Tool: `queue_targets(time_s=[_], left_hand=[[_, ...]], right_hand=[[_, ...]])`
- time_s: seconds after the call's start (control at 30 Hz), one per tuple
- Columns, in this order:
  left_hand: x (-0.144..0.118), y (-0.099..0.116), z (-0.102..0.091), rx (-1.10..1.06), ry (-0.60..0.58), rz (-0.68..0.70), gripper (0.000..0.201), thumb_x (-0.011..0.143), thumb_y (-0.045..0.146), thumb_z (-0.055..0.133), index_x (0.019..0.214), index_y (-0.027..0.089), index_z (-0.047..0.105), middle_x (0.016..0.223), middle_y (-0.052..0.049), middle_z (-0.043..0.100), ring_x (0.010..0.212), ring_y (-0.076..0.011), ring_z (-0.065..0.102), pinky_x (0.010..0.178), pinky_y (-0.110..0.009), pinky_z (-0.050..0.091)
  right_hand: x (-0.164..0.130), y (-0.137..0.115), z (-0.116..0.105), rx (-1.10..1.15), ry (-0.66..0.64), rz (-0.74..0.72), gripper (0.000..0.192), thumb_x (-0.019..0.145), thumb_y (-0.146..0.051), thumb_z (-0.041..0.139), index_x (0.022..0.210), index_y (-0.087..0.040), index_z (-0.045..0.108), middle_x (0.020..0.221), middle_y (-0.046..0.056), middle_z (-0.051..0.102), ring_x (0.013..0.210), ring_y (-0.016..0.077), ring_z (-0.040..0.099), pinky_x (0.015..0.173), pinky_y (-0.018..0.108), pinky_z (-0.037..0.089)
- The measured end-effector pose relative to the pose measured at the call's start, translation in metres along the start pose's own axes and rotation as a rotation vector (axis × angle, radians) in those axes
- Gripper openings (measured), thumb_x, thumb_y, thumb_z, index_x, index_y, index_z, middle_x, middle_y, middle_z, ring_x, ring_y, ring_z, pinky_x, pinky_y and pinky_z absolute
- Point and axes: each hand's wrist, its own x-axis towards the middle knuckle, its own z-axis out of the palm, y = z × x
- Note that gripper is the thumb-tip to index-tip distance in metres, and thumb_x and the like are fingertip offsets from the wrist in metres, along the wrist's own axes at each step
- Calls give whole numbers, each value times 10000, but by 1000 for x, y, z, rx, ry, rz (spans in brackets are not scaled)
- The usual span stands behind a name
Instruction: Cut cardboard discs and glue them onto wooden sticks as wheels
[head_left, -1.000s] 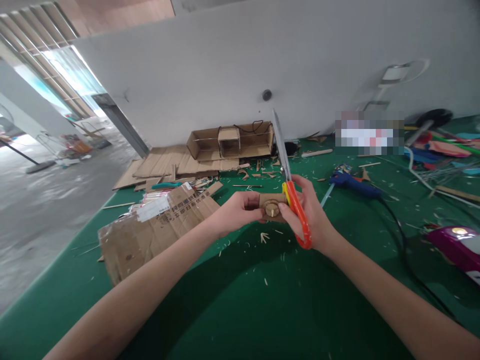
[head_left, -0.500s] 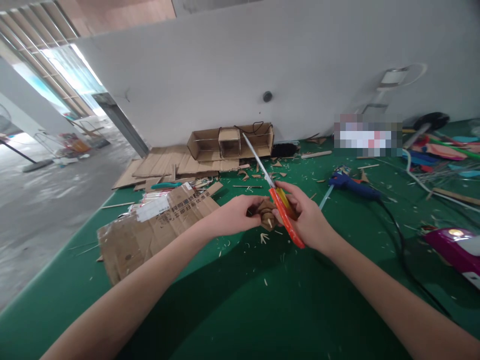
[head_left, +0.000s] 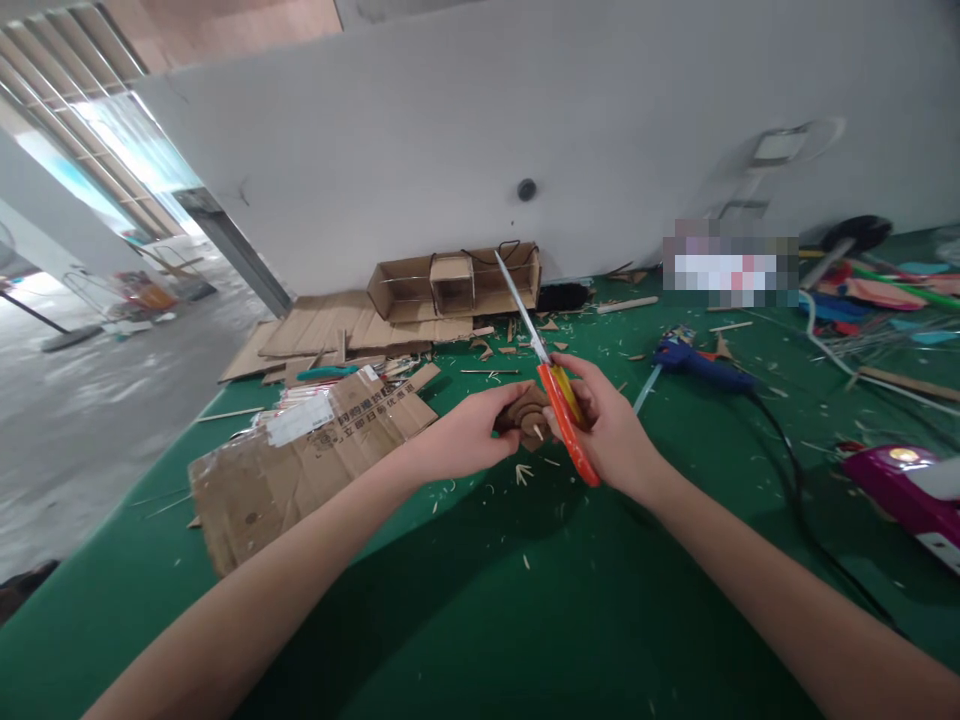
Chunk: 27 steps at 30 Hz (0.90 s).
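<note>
My left hand [head_left: 472, 432] pinches a small brown piece of layered, rounded cardboard [head_left: 531, 412] from its left side. A pale stick end pokes out of the piece towards me. My right hand [head_left: 609, 425] is closed around the red and yellow handles of a pair of scissors [head_left: 568, 425], and its fingertips reach the right side of the cardboard piece. The scissors' long metal blades lie together and point up and away, towards the back wall. Both hands are above the green tabletop [head_left: 450, 600]; my right fingers partly hide the cardboard piece.
At the back stands an open cardboard box with compartments [head_left: 405, 290]. A printed cardboard sheet [head_left: 277, 485] lies left. To the right are a blue glue gun [head_left: 705, 368] with a black cord, a magenta device [head_left: 900, 490] and tangled coloured material. Scraps and shavings litter the table.
The cardboard piece has turned slightly in my left hand, showing more of its brown side. The scissors stay in my right hand. The whole view has shifted a little.
</note>
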Motion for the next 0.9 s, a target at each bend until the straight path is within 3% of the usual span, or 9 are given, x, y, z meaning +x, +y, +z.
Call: queue_targets(time_s=[0.2,0.3,0.53,0.67,0.9], left_hand=[[2,1,-7,13,49,-32,279,754,97,487,1026,133,533,898,-44,599,796,-144,560,720,-303,466],[3,1,-8,-82,85,-64,218,765,122,513,979,116,550,860,-43,595,774,-136,558,707,-296,464],[4,-2,-6,-404,81,-177,367,721,103,602,1085,114,555,1017,-108,630,927,-173,597,828,-355,472],[4,-1,-6,-471,59,-174,339,757,126,582,1096,127,569,1036,-108,635,949,-174,598,844,-358,469],[6,-5,1,-535,128,-251,299,745,105,581,1043,94,605,996,-117,648,887,-163,609,819,-339,480]], right_hand=[[1,-5,2,101,53,143,628,713,-248,644,1283,-237,381,942,55,573,606,136,571,519,343,546],[2,-8,4,139,53,192,637,691,-268,665,1264,-241,386,893,32,561,597,131,570,541,356,560],[3,-2,3,118,39,177,653,705,-357,662,1271,-219,368,918,60,617,629,163,601,571,369,562],[4,-2,2,110,60,186,660,708,-389,654,1275,-237,352,895,58,639,567,162,586,542,385,550],[3,-7,3,156,67,219,642,678,-307,679,1246,-227,391,870,44,641,546,152,577,552,387,542]])
